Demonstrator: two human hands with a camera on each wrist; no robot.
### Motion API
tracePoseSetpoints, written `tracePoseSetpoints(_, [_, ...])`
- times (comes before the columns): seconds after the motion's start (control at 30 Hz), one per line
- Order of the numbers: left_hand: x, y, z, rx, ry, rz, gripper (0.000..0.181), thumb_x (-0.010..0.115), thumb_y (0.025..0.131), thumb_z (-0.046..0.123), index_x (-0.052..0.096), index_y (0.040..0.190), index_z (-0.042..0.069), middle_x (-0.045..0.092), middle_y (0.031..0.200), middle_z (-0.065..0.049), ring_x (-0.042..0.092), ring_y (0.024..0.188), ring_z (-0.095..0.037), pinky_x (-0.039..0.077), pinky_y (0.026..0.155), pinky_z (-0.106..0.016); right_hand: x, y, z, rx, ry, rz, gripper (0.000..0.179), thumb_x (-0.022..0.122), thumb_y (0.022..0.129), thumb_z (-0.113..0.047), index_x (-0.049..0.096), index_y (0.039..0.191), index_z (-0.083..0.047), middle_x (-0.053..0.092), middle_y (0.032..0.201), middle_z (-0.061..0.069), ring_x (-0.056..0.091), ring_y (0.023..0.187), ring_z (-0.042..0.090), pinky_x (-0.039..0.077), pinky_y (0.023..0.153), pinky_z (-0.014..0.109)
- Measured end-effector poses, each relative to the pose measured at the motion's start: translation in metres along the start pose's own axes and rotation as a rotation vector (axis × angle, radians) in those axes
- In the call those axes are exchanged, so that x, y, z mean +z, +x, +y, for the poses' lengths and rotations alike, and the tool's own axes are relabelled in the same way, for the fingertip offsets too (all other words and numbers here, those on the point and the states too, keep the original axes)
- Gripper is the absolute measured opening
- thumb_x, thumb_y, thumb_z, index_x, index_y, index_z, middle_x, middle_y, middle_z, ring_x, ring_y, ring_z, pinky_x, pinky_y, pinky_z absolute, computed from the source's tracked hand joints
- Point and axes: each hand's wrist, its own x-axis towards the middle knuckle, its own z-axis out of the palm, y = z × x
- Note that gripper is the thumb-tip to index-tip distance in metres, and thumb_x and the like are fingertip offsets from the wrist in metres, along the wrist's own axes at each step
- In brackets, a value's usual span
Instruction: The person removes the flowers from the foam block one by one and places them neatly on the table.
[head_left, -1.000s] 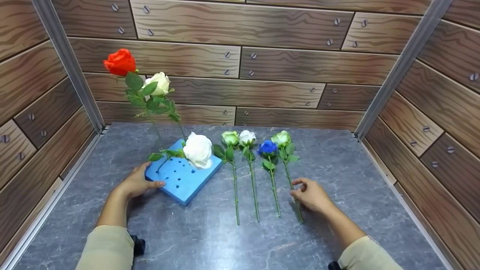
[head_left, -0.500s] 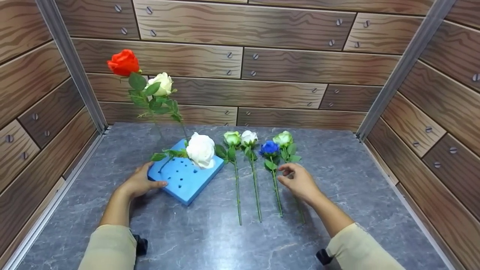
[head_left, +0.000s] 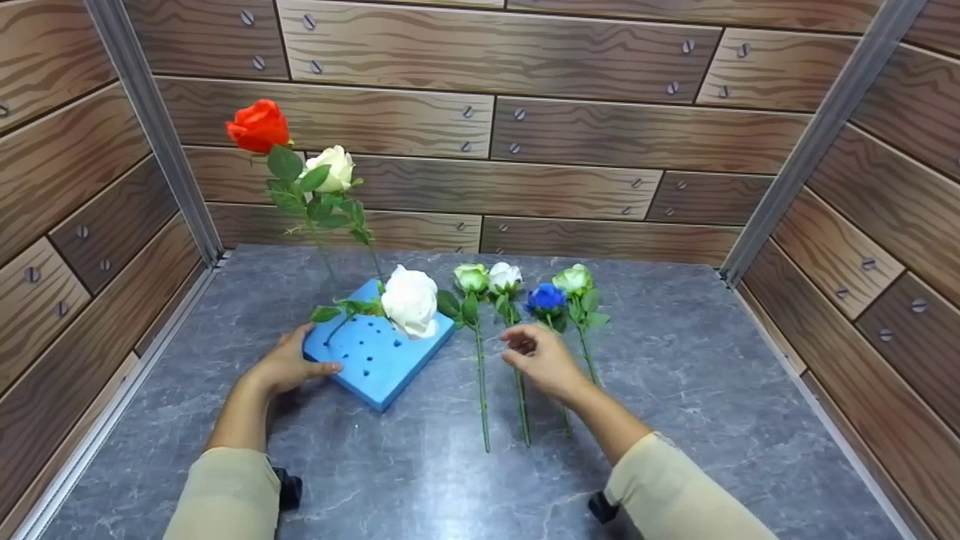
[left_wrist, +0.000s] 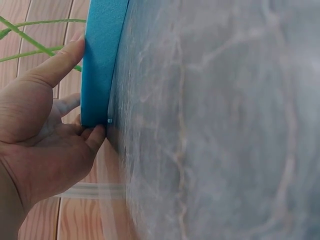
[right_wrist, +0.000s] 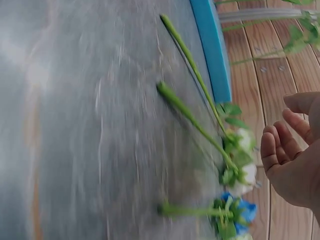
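My left hand (head_left: 291, 364) grips the near left corner of a blue foam block (head_left: 386, 379), thumb on its top face and fingers at its side. Holes dot the block. A red rose (head_left: 258, 126) and a cream rose (head_left: 330, 169) stand upright in it, while a large white rose (head_left: 409, 296) leans low over its top. Loosely bent and holding nothing, my right hand (head_left: 546, 364) hovers over the stem of a smaller white rose (head_left: 505, 277). Left of that lies a green-white rose (head_left: 471, 278); a blue rose (head_left: 546, 298) lies to its right, its stem partly hidden by my hand.
Another pale green rose (head_left: 574, 279) lies at the right end of the row. The grey marbled tabletop (head_left: 390, 472) runs up to a wood-patterned back wall (head_left: 570, 195). Metal posts (head_left: 817, 142) mark the back corners.
My right hand has moved left, from the stem of the rightmost green rose, past the blue rose, to the smaller white rose. The left hand stays on the block.
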Motion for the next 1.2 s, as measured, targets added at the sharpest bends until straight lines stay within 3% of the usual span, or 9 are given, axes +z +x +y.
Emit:
tracePoseSetpoints(0.23, [0.001, 0.0, 0.001, 0.008, -0.025, 0.006, 0.121, 0.085, 0.095, 0.043, 0.003, 0.174, 0.001, -0.003, 0.178, -0.036, 0.0, 0.165, -0.059, 0.011, 0.135, -0.071, 0.043, 0.014, -0.012, -0.097, 0.051, -0.015, 0.021, 0.076, 0.098, -0.003, 0.076, 0.118, 0.001, 0.074, 0.111, 0.019, 0.071, 0.103, 0.027, 0.062, 0.097, 0.043])
tracePoseSetpoints(0.5, [-0.005, -0.001, 0.002, -0.004, -0.02, 0.02, 0.12, 0.085, 0.095, 0.043, 0.003, 0.174, 0.003, -0.003, 0.178, -0.036, 0.0, 0.165, -0.059, 0.011, 0.134, -0.071, 0.095, 0.033, -0.031, -0.189, 0.133, -0.098, 0.022, 0.075, 0.099, -0.003, 0.072, 0.117, 0.01, 0.074, 0.113, 0.025, 0.074, 0.104, 0.033, 0.065, 0.094, 0.036])
tracePoseSetpoints(0.73, [-0.003, -0.002, -0.003, -0.012, -0.033, 0.021, 0.12, 0.085, 0.095, 0.042, 0.003, 0.174, 0.002, -0.002, 0.178, -0.036, 0.0, 0.165, -0.058, 0.011, 0.135, -0.07, 0.132, 0.041, -0.047, -0.124, 0.257, -0.176, 0.028, 0.074, 0.102, -0.007, 0.073, 0.125, 0.008, 0.078, 0.118, 0.024, 0.075, 0.108, 0.029, 0.063, 0.096, 0.034])
tracePoseSetpoints(0.9, [-0.002, 0.0, -0.004, -0.009, -0.038, 0.026, 0.12, 0.084, 0.095, 0.044, 0.004, 0.174, 0.002, -0.001, 0.179, -0.035, 0.002, 0.166, -0.057, 0.012, 0.135, -0.07, 0.153, 0.049, -0.057, -0.142, 0.28, -0.217, 0.028, 0.074, 0.102, -0.006, 0.072, 0.127, 0.007, 0.077, 0.121, 0.024, 0.075, 0.111, 0.032, 0.063, 0.097, 0.034])
tracePoseSetpoints(1.07, [0.0, 0.0, -0.004, -0.009, -0.021, 0.017, 0.12, 0.084, 0.095, 0.046, 0.005, 0.174, 0.003, 0.0, 0.178, -0.035, 0.004, 0.165, -0.058, 0.013, 0.134, -0.071, 0.171, 0.055, -0.059, -0.088, 0.258, -0.263, 0.03, 0.075, 0.103, -0.014, 0.074, 0.13, -0.001, 0.079, 0.123, 0.015, 0.074, 0.104, 0.015, 0.06, 0.086, 0.021])
tracePoseSetpoints(1.2, [0.001, 0.002, -0.004, -0.008, -0.011, 0.021, 0.119, 0.085, 0.095, 0.045, 0.006, 0.174, 0.003, 0.002, 0.179, -0.034, 0.005, 0.166, -0.057, 0.015, 0.134, -0.071, 0.185, 0.062, -0.058, -0.072, 0.325, -0.258, 0.03, 0.075, 0.103, -0.013, 0.074, 0.13, 0.001, 0.078, 0.123, 0.017, 0.071, 0.1, 0.008, 0.059, 0.083, 0.018])
